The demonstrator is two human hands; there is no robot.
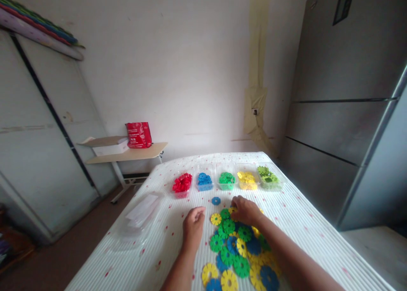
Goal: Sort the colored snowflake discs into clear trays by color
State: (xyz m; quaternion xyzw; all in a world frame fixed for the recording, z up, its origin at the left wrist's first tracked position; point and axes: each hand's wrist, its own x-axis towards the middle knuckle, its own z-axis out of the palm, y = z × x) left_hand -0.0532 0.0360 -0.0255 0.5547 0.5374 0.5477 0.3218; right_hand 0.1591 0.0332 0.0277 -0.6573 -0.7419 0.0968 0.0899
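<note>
Clock centred on the disc pile, which sits on the near part of the table; right hand at 12, fingertips down on a yellow disc at the pile's far edge; can't tell if that grip is pinched shut or only touching; left hand at 10, loosely curled beside the pile, no disc seen in it, palm side hidden; for a clean pick, pinch by the notched rim; discs overlap, so slide the top one out first or neighbours may drag along; keep the left wrist clear of the pile; lone blue disc at 11 looks easiest, nothing on it.

Around: red box, blue box, green box, yellow box and light-green box in a row, 11 to 1; clear plastic stack at 9-10, off the hands' path; right forearm covers the pile's 3 side, main sight block.
</note>
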